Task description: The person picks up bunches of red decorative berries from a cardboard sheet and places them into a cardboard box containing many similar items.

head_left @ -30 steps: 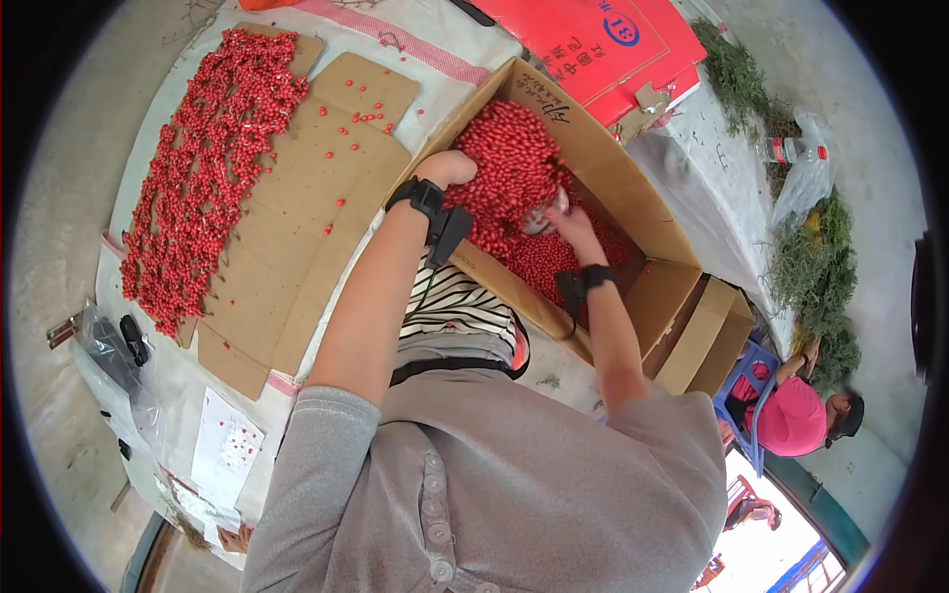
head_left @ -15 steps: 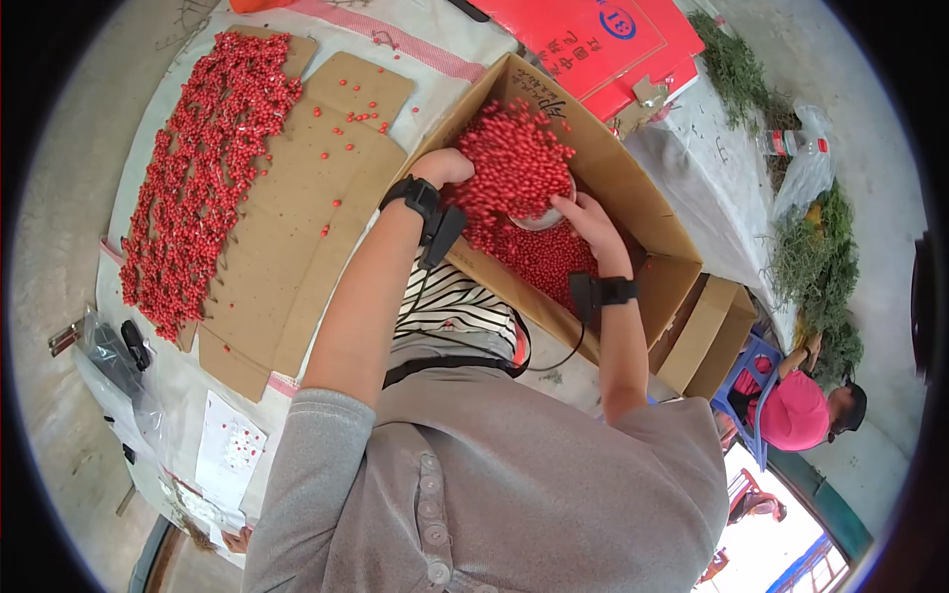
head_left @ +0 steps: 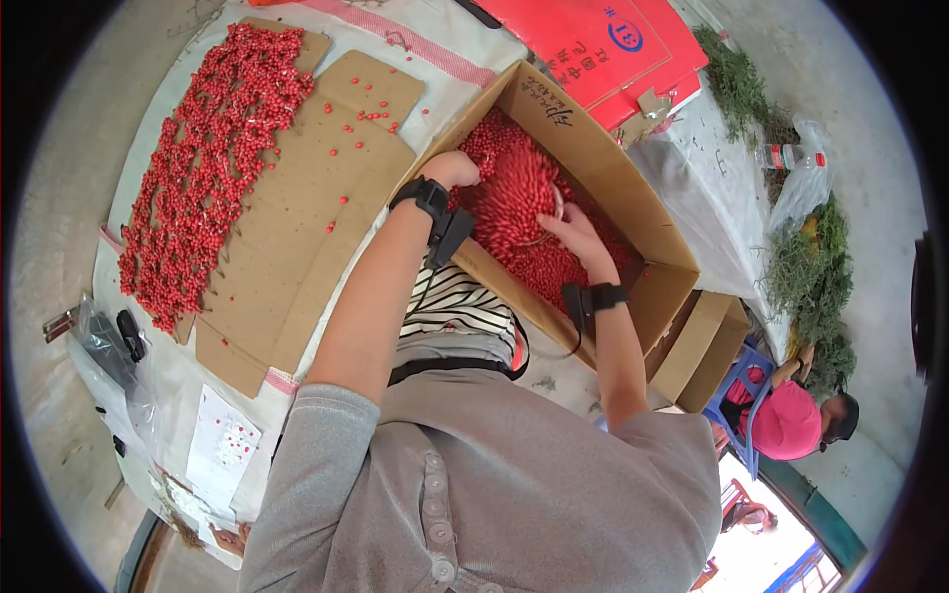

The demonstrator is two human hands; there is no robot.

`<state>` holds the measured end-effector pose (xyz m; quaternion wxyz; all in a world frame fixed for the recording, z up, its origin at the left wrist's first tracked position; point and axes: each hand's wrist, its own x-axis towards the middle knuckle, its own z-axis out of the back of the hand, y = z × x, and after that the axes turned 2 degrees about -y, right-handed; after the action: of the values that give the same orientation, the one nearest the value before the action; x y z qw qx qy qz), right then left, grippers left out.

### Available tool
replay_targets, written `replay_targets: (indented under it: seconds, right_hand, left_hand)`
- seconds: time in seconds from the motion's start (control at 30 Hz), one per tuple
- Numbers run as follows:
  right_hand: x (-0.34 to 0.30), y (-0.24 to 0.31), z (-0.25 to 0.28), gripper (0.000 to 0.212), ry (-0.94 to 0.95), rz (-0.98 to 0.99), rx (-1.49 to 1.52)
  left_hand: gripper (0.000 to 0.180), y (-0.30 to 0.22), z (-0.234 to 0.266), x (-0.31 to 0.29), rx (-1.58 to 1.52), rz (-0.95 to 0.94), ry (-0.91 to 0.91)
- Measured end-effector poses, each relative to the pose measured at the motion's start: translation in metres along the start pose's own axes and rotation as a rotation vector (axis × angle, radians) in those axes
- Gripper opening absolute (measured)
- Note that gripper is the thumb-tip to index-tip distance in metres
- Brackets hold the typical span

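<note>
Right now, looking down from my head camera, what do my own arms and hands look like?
Your left hand and right hand are gloveless. Your forearms are uncovered below short, plain grey sleeves. Each wrist wears a black strap carrying a black, boxy module; a thin dark cable runs from the right one.

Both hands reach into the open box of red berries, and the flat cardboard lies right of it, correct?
One slip: the flat cardboard lies to the left of the open box, as the head view shows. The left hand and right hand do reach into that box of red berries.
</note>
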<state>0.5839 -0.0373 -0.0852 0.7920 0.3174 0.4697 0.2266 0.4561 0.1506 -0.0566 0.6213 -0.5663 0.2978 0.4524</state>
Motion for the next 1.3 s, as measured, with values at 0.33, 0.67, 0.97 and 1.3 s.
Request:
replay_targets:
  seconds: [0.33,0.67,0.97,1.3]
  right_hand:
    - [0.085,-0.168,-0.002,0.054,0.031,-0.365,-0.141]
    - [0.0,-0.016,-0.008,0.047,0.007,-0.003,0.386]
    - [0.079,-0.127,-0.01,0.056,-0.053,-0.346,-0.178]
    - [0.015,-0.025,-0.004,0.051,0.118,-0.077,0.051]
  left_hand:
    - [0.051,-0.01,-0.002,0.003,0.114,-0.053,0.02]
    - [0.05,0.004,0.005,0.009,0.102,0.028,0.068]
    - [0.036,0.001,0.005,0.013,0.17,-0.029,0.069]
    - [0.04,0.007,0.0,0.013,0.199,-0.024,0.017]
